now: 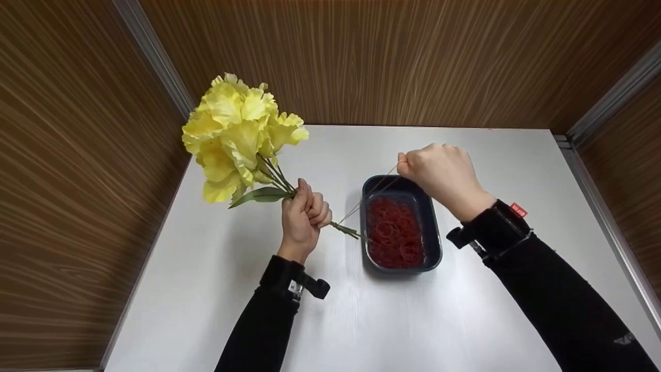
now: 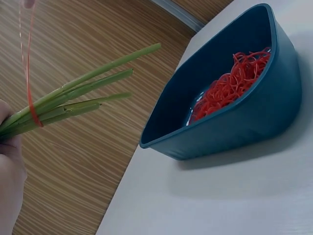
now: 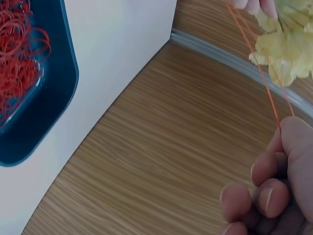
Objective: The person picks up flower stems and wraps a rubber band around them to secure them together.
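Binding a bunch of yellow artificial flowers (image 1: 237,134) with a rubber band (image 1: 373,190), mid-stretch by the look of it. Left hand (image 1: 303,218) fisted around the green stems (image 1: 345,229), blooms held up and to the left above the white table (image 1: 330,320), stem ends pointing toward the dark blue tray (image 1: 433,227) of red rubber bands (image 1: 395,232). Right hand (image 1: 443,173) raised above the tray's far end, fingers curled, pinching the far end of the band and drawing it taut from the stems. Next move, as a judgement: probably a twist and a second loop back over the stem ends, with tension kept even so the band neither snaps nor slips off. Seen only from the left wrist: the band (image 2: 30,100) already circling the stems (image 2: 83,95) just beside the gripping fingers, stem tips fanned out free. Seen only from the right wrist: two thin strands (image 3: 259,73) running from the pinching fingers (image 3: 293,147) up toward the blurred petals (image 3: 286,46). From the head view alone: both hands at once, and the tray between them
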